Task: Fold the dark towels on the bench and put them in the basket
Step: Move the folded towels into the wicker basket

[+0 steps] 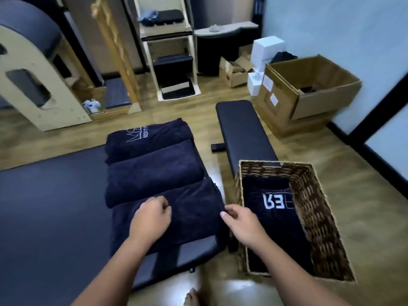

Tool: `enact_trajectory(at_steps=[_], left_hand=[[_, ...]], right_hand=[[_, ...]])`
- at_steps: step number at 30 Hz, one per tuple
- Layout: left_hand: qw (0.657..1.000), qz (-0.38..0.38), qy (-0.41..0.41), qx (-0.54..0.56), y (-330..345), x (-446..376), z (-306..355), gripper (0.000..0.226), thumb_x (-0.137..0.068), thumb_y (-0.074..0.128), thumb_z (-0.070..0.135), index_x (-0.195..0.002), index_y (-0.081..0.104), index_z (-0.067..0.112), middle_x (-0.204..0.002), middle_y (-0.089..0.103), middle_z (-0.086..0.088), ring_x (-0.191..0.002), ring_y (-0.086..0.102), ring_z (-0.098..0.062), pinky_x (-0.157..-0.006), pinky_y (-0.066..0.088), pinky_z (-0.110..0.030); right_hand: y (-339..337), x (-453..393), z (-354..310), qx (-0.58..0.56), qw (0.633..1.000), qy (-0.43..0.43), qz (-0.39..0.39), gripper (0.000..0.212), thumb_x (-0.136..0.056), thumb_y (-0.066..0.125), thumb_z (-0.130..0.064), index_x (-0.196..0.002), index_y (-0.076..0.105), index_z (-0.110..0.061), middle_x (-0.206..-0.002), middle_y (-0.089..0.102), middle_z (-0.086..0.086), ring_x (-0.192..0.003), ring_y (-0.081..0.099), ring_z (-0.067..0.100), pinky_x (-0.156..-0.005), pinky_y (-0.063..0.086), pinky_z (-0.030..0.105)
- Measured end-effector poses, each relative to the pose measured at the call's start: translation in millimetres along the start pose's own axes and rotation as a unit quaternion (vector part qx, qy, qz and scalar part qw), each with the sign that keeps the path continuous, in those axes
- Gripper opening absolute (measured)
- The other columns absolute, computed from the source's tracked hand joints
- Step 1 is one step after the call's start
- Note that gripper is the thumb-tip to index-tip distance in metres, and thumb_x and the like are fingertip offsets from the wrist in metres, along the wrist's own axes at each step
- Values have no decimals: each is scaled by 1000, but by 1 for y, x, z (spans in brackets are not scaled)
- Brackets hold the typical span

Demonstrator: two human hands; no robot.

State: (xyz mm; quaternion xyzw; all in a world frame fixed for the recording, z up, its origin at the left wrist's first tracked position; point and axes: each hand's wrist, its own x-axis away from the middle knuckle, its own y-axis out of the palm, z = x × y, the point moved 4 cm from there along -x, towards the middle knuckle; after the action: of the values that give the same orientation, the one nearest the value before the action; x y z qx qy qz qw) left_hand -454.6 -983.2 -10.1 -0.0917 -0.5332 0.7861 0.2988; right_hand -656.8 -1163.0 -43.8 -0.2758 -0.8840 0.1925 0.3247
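Navy terry towels lie in three folded bundles on the surface in the middle of the frame, and the nearest towel [167, 208] lies with its long axis from left to right, directly under both hands. The left hand [152, 217] rests on its top with curled fingers, though I cannot tell if they pinch cloth, while the right hand [239, 219] pinches its right edge. The basket [318, 208] stands just right of this towel with one towel already inside, so the right hand is nearer to it.
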Motion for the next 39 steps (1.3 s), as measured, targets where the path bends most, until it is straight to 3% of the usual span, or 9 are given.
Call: enact_trajectory(at_steps=[3,6,10,12,17,23,28,33,39], left_hand=[[997,14,-61,-37,-14,10,-60,29,-92,65,30,-119,66,20,-110,57,-9,-105,59,-34,-85,51,-41],[986,-51,-142,-68,-16,19,-105,66,-90,66,54,-149,40,36,-137,42,-12,-127,41,-37,-101,47,-50],[968,-100,-207,99,-7,17,-135,91,-83,70,62,-157,19,48,-151,41,-13,-135,43,-39,-109,40,-45],[959,-107,-194,176,-4,14,-134,93,-84,73,53,-158,17,46,-150,51,-1,-134,50,-30,-106,43,-38],[967,-103,-188,134,1,12,-122,92,-89,70,47,-160,12,42,-149,54,1,-132,53,-30,-100,44,-37],[943,-49,-204,259,1,-3,-109,65,-88,76,26,-145,48,37,-128,64,3,-121,59,-26,-107,46,-42],[947,-68,-162,267,32,-11,-42,51,-85,79,19,-127,60,41,-112,69,8,-109,65,-21,-100,50,-40],[970,-65,-80,218,75,-23,73,49,-87,77,22,-130,61,38,-103,67,11,-106,65,-21,-87,47,-32],[967,-91,-71,225,140,-71,195,56,-87,75,20,-138,59,33,-117,71,7,-112,64,-18,-102,50,-36]], right_hand=[[17,-13,-38,62,998,-26,6,57,-94,65,-44,-141,55,-13,-137,62,2,-128,56,22,-104,42,30],[35,-27,-65,104,994,-12,10,66,-88,69,-48,-141,49,-14,-134,60,8,-126,56,30,-103,45,36],[54,-58,-55,109,993,44,-6,90,-70,72,-57,-147,34,-29,-129,62,8,-119,58,32,-102,47,39],[56,-64,-48,71,996,59,-10,96,-65,74,-54,-149,31,-35,-126,65,0,-115,62,27,-102,49,40],[53,-52,-58,109,992,56,35,63,-81,75,-41,-135,44,-34,-119,67,-1,-109,64,29,-92,51,37],[33,-49,-37,113,990,67,49,74,-89,71,-36,-153,34,-27,-137,61,3,-126,56,29,-103,48,39],[-25,-45,16,89,987,104,89,78,-89,72,-36,-155,31,-30,-137,60,-1,-124,58,25,-102,49,39],[-118,-46,85,67,977,136,152,68,-86,75,-34,-145,42,-30,-128,66,3,-116,62,31,-95,48,36],[-218,-85,150,35,957,168,234,50,-86,76,-30,-116,36,-23,-112,68,18,-104,64,40,-83,47,42]])
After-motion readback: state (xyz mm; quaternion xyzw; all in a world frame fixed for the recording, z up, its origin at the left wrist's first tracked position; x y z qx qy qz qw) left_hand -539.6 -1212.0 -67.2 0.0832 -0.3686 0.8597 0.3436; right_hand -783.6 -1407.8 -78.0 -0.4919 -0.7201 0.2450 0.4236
